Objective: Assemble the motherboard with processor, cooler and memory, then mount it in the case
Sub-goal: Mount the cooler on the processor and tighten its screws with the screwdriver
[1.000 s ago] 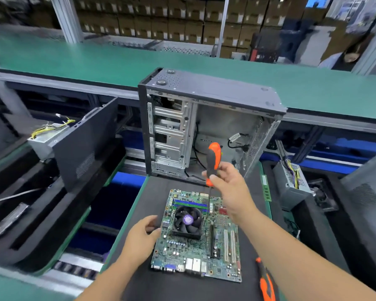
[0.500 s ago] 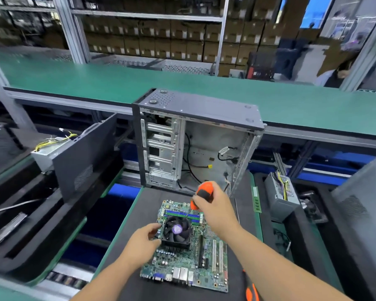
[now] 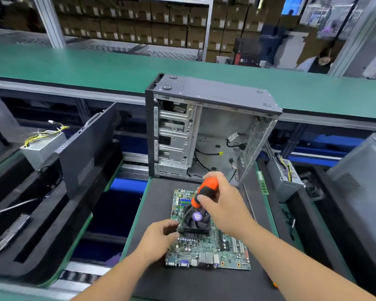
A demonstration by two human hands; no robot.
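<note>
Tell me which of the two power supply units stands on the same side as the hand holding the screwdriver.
The power supply unit right of the open case, on the right hand's side; the other one sits far left.

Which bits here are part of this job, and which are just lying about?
In the job: motherboard, cooler, screwdriver in right hand, left hand at the cooler, open case.
Lying about: side panel, power supplies.
</note>
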